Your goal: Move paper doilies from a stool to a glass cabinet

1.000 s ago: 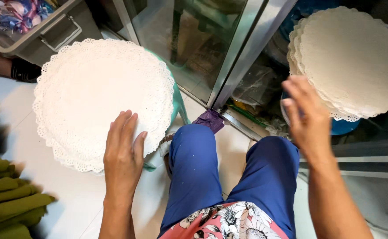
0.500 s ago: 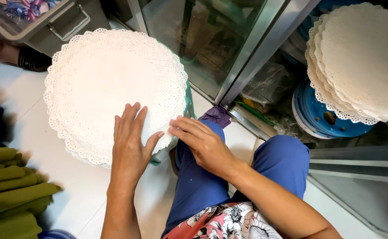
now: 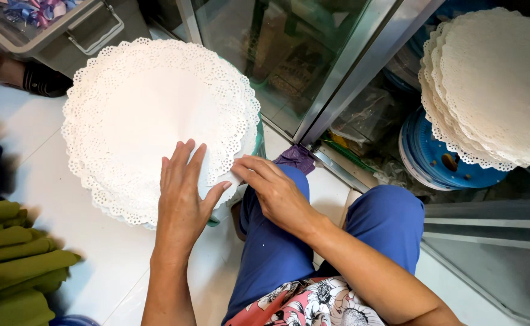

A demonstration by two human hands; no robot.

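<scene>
Nothing is clasped by the left hand (image 3: 183,196): it is laid flat, fingers spread, on the near edge of the stack of white lace doilies (image 3: 150,115). The scalloped rim of the top sheet is pinched between the fingertips of the right hand (image 3: 274,193), just beside the left thumb.

At the far left, folded green cloths (image 3: 11,259) are piled on the white tiled floor (image 3: 96,278), and a grey bin with a wire handle (image 3: 71,30) is set at the far edge. The doily stack is placed in the middle left, seemingly on a raised support that is mostly hidden. Blue trousers (image 3: 277,253) are seen below the hands. Further right, a metal door frame (image 3: 361,66) and glass are seen, and at the far right a second doily pile (image 3: 494,84) is rested on a blue round tray (image 3: 440,160).

The thin perforated rim could be torn if it is pulled too sharply while the sheet is pressed down. Two sheets could be lifted together, since the lace edges tend to cling. The stack could be pushed off its hidden support by uneven pressure at its near edge.
</scene>
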